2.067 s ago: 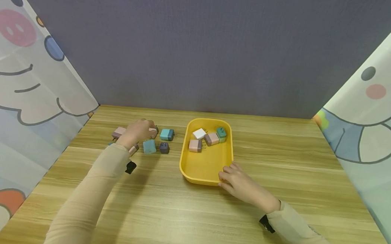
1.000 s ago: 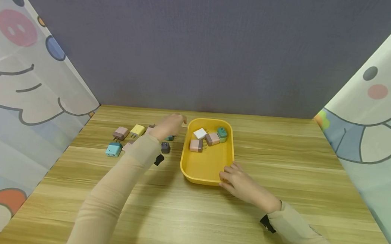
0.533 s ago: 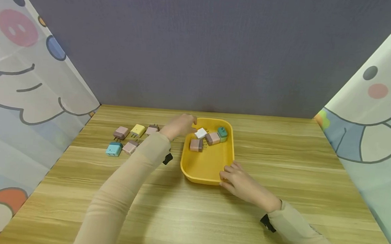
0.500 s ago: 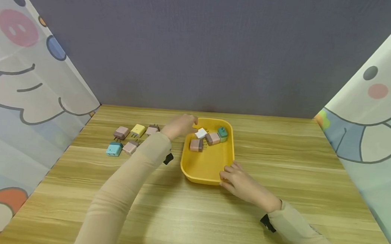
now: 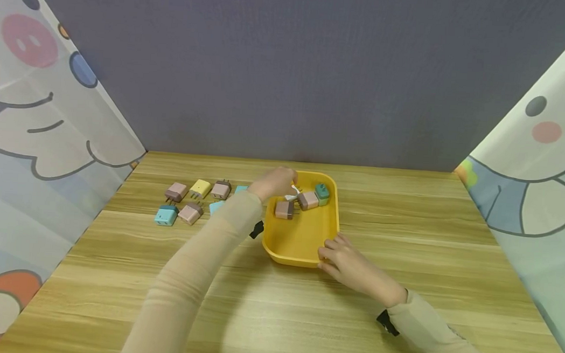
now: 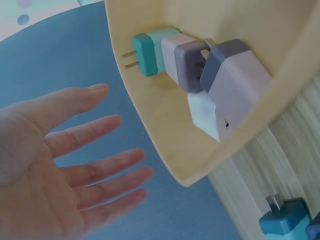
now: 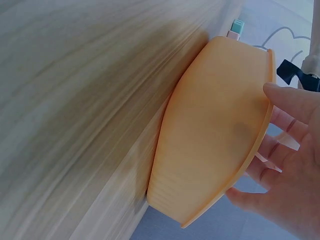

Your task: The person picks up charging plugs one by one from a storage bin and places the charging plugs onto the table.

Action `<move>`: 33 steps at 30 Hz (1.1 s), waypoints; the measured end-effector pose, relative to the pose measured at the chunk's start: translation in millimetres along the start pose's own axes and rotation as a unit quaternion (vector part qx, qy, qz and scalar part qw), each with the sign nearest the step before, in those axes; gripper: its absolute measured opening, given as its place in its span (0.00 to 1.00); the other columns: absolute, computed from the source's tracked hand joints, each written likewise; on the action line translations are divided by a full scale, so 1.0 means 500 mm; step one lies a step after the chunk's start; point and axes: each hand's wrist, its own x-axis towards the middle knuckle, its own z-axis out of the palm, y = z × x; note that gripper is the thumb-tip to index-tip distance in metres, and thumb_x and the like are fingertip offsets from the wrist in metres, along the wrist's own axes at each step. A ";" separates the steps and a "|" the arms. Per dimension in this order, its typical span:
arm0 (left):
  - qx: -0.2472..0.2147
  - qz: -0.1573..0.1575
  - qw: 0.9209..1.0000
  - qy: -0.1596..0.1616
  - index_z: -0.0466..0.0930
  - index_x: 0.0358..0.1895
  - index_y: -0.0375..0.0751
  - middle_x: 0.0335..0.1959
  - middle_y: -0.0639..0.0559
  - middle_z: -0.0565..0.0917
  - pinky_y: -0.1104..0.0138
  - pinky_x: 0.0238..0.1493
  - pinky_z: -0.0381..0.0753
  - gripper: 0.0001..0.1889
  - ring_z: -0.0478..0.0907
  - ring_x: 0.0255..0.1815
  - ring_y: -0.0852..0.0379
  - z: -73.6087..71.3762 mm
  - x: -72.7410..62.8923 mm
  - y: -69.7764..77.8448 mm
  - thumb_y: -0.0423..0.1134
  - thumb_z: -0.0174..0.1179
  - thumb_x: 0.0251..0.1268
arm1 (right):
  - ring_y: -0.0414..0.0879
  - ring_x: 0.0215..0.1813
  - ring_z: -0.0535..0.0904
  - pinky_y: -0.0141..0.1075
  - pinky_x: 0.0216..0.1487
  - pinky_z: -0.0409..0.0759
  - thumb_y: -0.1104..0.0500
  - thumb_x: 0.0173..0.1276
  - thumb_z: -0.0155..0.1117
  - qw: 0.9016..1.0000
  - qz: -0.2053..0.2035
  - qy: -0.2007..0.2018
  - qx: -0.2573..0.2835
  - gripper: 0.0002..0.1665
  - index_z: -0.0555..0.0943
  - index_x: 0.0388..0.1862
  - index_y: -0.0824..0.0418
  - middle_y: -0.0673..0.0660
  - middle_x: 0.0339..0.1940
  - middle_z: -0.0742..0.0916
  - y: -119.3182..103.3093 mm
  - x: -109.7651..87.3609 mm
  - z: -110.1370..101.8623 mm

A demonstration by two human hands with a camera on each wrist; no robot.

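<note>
My left hand (image 5: 276,181) is over the far left corner of a yellow tray (image 5: 303,237). In the left wrist view its fingers (image 6: 107,181) are spread and hold nothing. Inside the tray lie a green plug-in charger (image 5: 322,194), two pink-and-mauve chargers, one of them nearer the left wall (image 5: 285,210), and a white charger (image 5: 292,197) partly covered by the hand. My right hand (image 5: 352,264) grips the near right corner of the tray, with the thumb (image 7: 287,97) against the rim and the other fingers over it.
Left of the tray, several chargers lie on the wooden table (image 5: 111,274): a yellow one (image 5: 201,188), a pink one (image 5: 221,189), a teal one (image 5: 166,215) and others. My left forearm hides part of this group. A dark grey panel (image 5: 298,80) stands behind the table.
From above the loose chargers my left hand has moved right to over the tray, uncovering the yellow charger. My right hand has stayed at the tray's corner. The tray's visible chargers look unchanged.
</note>
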 end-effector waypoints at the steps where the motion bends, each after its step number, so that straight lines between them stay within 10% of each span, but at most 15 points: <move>1: -0.002 -0.003 1.000 -0.002 0.74 0.52 0.41 0.53 0.49 0.74 0.63 0.51 0.69 0.17 0.70 0.51 0.53 0.001 0.002 0.002 0.41 0.55 0.60 | 0.41 0.33 0.66 0.57 0.56 0.62 0.60 0.58 0.61 1.000 0.000 -0.001 0.000 0.08 0.71 0.25 0.54 0.45 0.25 0.71 0.000 0.000 0.000; 9: -0.004 -0.022 1.000 -0.018 0.75 0.50 0.40 0.50 0.51 0.75 0.65 0.48 0.71 0.17 0.71 0.47 0.56 0.019 0.027 0.005 0.40 0.57 0.58 | 0.41 0.33 0.67 0.56 0.56 0.61 0.60 0.58 0.61 1.000 0.002 -0.002 -0.003 0.08 0.71 0.25 0.54 0.45 0.25 0.71 0.001 0.002 0.002; 16: -0.013 -0.018 0.999 -0.036 0.69 0.24 0.40 0.23 0.52 0.65 0.68 0.25 0.58 0.09 0.57 0.23 0.59 0.024 0.038 0.015 0.36 0.60 0.55 | 0.41 0.33 0.67 0.56 0.56 0.62 0.60 0.58 0.62 1.000 -0.003 0.005 -0.003 0.08 0.71 0.25 0.55 0.45 0.25 0.71 0.003 0.001 0.004; 33: 0.024 -0.046 0.992 -0.114 0.73 0.38 0.42 0.33 0.51 0.75 0.71 0.22 0.71 0.10 0.70 0.29 0.57 0.043 0.043 0.050 0.30 0.61 0.51 | 0.40 0.32 0.65 0.55 0.57 0.61 0.58 0.58 0.61 1.000 -0.002 0.005 -0.007 0.07 0.71 0.25 0.54 0.45 0.25 0.71 0.005 -0.001 0.002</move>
